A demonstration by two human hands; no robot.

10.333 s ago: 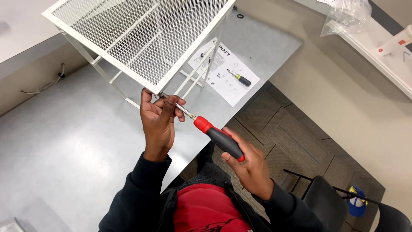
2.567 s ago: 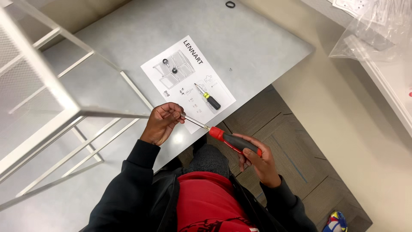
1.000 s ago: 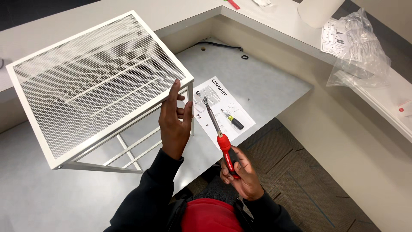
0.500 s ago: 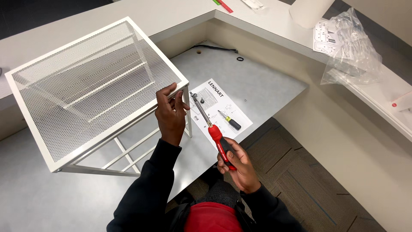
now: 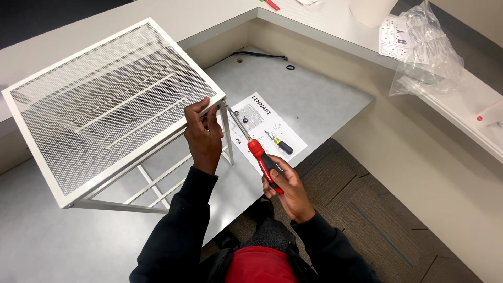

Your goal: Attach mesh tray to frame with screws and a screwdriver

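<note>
White mesh frame (image 5: 105, 105) stands on the grey surface (image 5: 314, 99), far left. Left hand (image 5: 203, 137) grips the frame's near corner by the leg (image 5: 227, 133). Right hand (image 5: 285, 183) is clenched around the red screwdriver (image 5: 262, 157), its tip angled up at that corner. Risk: the tip slips off the fastener and jabs the left fingers (image 5: 196, 112) close by; a light frame could tip if pushed. Instruction sheet (image 5: 267, 128) lies behind.
</note>
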